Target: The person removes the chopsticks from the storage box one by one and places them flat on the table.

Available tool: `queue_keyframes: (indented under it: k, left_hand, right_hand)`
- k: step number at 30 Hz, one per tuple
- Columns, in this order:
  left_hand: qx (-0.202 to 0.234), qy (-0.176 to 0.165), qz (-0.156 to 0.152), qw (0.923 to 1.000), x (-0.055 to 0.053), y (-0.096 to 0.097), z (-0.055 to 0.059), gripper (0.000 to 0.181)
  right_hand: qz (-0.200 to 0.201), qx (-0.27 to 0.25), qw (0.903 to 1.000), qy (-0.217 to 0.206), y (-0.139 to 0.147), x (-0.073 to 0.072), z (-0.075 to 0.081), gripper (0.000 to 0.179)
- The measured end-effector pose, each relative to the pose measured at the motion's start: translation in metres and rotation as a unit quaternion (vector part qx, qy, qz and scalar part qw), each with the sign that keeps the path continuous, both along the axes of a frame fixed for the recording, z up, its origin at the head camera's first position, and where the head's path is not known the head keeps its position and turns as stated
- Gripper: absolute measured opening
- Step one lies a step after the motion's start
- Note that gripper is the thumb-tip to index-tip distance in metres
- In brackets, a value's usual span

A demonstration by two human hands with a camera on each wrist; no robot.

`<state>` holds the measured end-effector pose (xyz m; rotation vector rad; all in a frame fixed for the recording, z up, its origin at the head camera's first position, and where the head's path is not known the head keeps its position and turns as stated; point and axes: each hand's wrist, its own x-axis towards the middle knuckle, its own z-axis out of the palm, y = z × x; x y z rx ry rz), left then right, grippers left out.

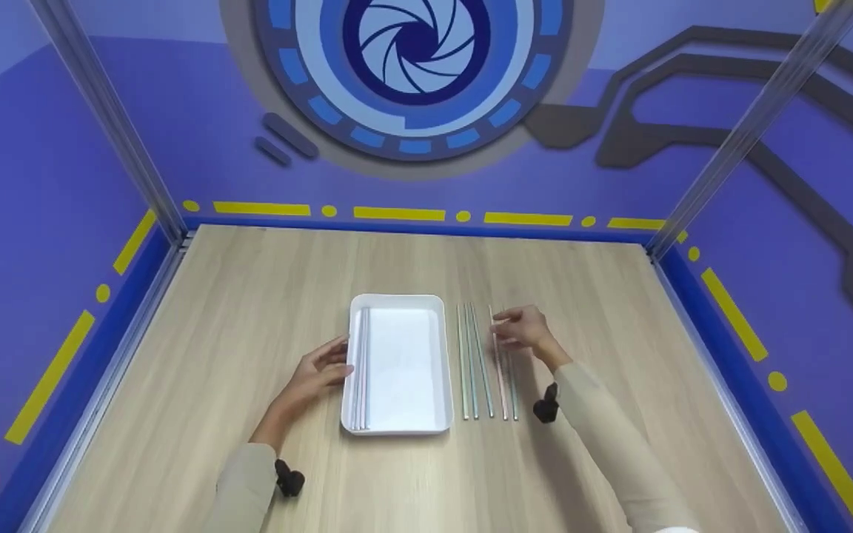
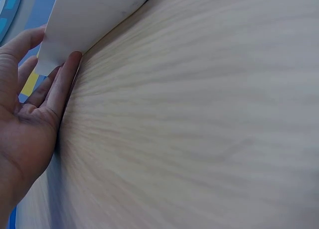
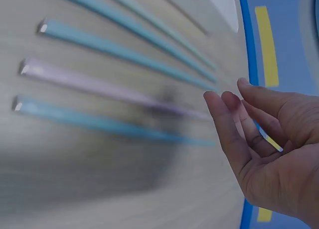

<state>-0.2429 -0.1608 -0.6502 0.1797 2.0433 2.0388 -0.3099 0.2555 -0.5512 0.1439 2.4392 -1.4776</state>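
A white rectangular tray (image 1: pixel 408 370) lies on the table with several thin metallic chopsticks (image 1: pixel 361 370) side by side along its left wall. My left hand (image 1: pixel 315 376) touches the tray's left side, its fingers mostly straight; in the left wrist view the fingertips (image 2: pixel 75 57) meet the tray's outer wall (image 2: pixel 94 20). To the right of the tray lie several more chopsticks, pale green (image 1: pixel 463 370), blue (image 1: pixel 484 377) and pink (image 1: pixel 502 385). Just over the far ends of the rightmost ones is my right hand (image 1: pixel 524 328). Its fingers are loosely bent, with nothing visible between them in the right wrist view.
Beneath everything is a light wooden table (image 1: pixel 263 296). Blue printed panels (image 1: pixel 175 133) stand at the back and both sides, with metal posts (image 1: pixel 760 118) at the corners. A small black wrist camera (image 1: pixel 546 406) sits at the right cuff.
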Motion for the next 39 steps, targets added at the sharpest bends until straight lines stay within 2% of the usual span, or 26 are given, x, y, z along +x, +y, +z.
queue_keyframes:
  k: [8,14,19,24,28,32,36,39]
  left_hand:
    - [0.005,-0.01,0.0,0.9999,0.0,0.002,0.0,0.07]
    - [0.006,-0.008,0.006,0.9999,-0.001,0.005,0.0,0.07]
    - [0.002,-0.007,0.002,1.0,-0.002,0.002,0.001,0.07]
    - [0.004,-0.007,0.011,0.9999,0.001,-0.006,0.002,0.069]
    - [0.006,-0.014,0.006,0.9999,0.002,-0.006,0.001,0.069]
    - [0.014,-0.022,0.002,0.9996,0.002,-0.003,0.001,0.07]
    - [0.018,-0.019,0.004,0.9997,0.001,-0.001,0.001,0.069]
    - [0.018,-0.016,0.001,0.9997,0.0,0.0,0.001,0.069]
  right_hand:
    - [0.049,-0.035,0.998,0.02,-0.049,-0.005,0.009,0.027]
    - [0.099,-0.052,0.9937,0.012,-0.083,-0.006,0.006,0.029]
    - [0.134,-0.066,0.9886,-0.019,-0.115,-0.008,-0.002,0.031]
    - [0.168,-0.062,0.9829,-0.041,-0.147,-0.003,-0.018,0.034]
    - [0.162,-0.031,0.9858,-0.033,-0.167,0.004,-0.033,0.032]
    - [0.126,-0.024,0.9914,-0.022,-0.183,0.01,-0.045,0.033]
    - [0.097,-0.023,0.995,-0.001,-0.197,0.014,-0.049,0.035]
    - [0.09,-0.014,0.9957,0.016,-0.203,0.017,-0.051,0.037]
